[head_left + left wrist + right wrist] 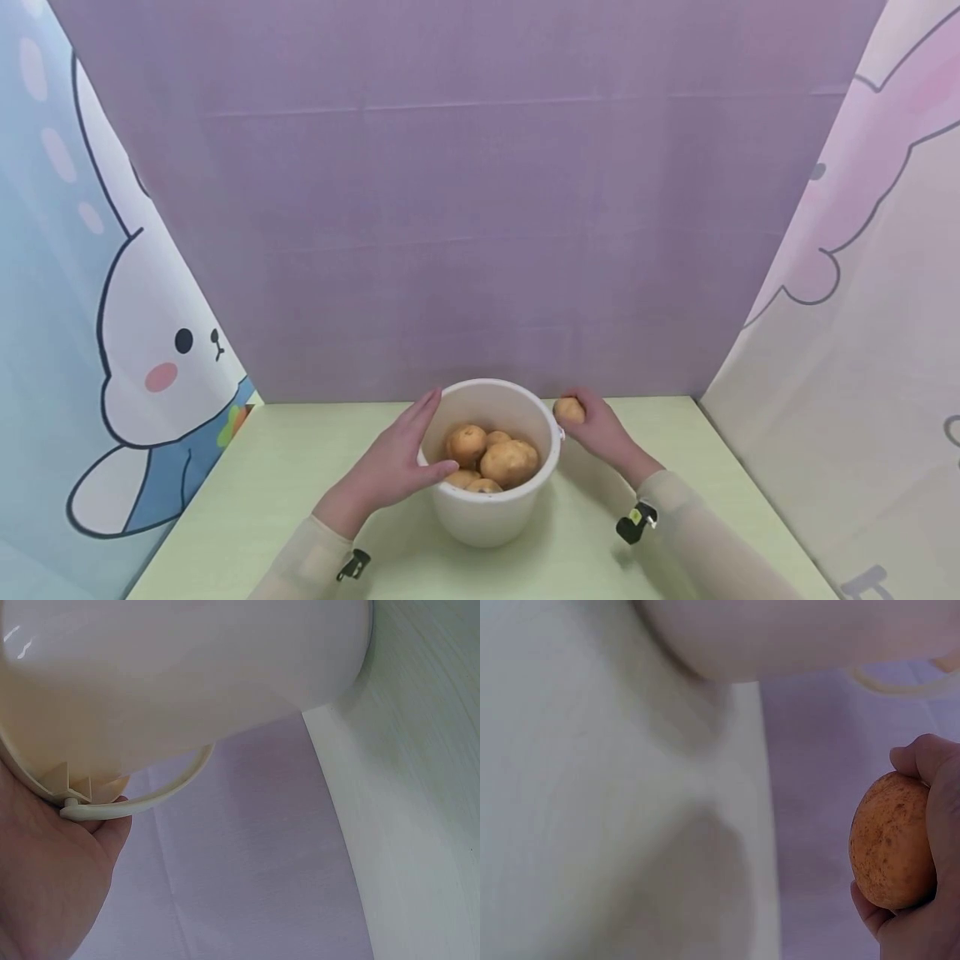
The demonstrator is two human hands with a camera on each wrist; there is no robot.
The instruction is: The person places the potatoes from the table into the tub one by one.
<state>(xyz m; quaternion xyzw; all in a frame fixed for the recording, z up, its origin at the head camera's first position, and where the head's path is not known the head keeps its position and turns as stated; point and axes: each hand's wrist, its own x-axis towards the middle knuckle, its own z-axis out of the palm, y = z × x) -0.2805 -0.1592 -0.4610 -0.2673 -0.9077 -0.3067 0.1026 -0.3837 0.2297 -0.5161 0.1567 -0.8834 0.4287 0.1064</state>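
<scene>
A white plastic bucket (487,508) stands on the pale green table (262,467) and holds several brown potatoes (508,461). My left hand (397,454) lies against the bucket's left side with fingers straight along the rim and the thumb over its edge. In the left wrist view the palm (52,877) touches the bucket wall (172,667) by the handle pivot (75,802). My right hand (596,425) grips one potato (568,410) just right of the bucket's rim; the right wrist view shows that speckled potato (891,844) in the curled fingers.
A purple backdrop (480,192) closes the far side of the table. Cartoon-printed curtains hang at the left (112,333) and right (862,333). The bucket's thin handle (157,791) hangs down along its side.
</scene>
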